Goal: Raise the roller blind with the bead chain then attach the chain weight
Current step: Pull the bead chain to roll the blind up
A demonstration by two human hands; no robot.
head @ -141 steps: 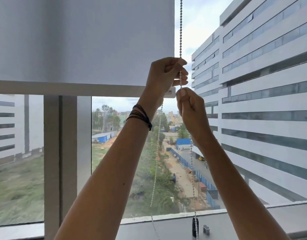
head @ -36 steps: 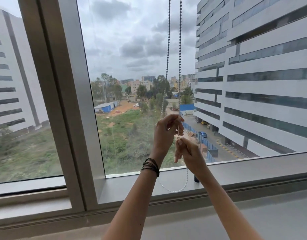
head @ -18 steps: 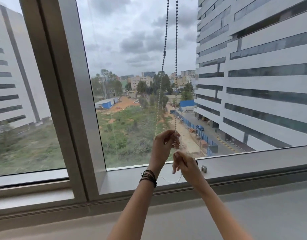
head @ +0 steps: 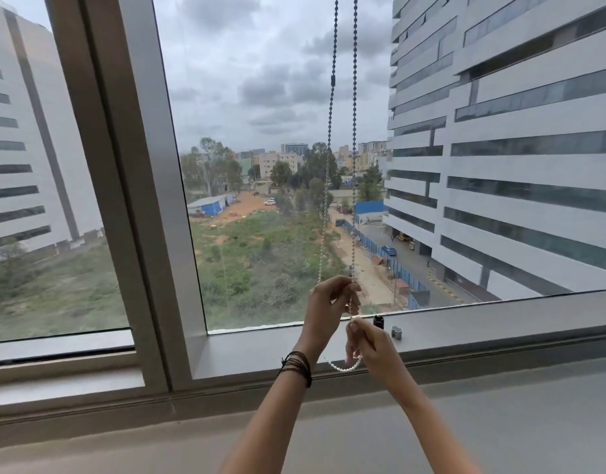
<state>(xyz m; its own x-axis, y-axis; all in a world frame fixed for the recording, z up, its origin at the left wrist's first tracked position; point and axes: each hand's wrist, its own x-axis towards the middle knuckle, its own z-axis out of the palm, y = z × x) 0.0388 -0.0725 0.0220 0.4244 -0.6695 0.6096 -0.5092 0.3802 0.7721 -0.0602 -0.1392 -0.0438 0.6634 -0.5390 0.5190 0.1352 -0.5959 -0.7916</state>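
Note:
The bead chain hangs as two strands in front of the window glass, with a small dark connector on the left strand. My left hand pinches the right strand just above the sill. Just below it, my right hand grips the same strand. The chain's loop end droops between my wrists. A dark chain weight piece stands on the sill behind my right hand, partly hidden. A small grey piece stands beside it. The roller blind is out of view above.
The grey window sill runs across the frame with a lower ledge in front of it. A thick window mullion stands to the left of my hands. Tall buildings and open ground show through the glass.
The blind's hem has gone up out of view since the earliest frame. My hands have come down along the chain to sill height. In the last half second they barely moved.

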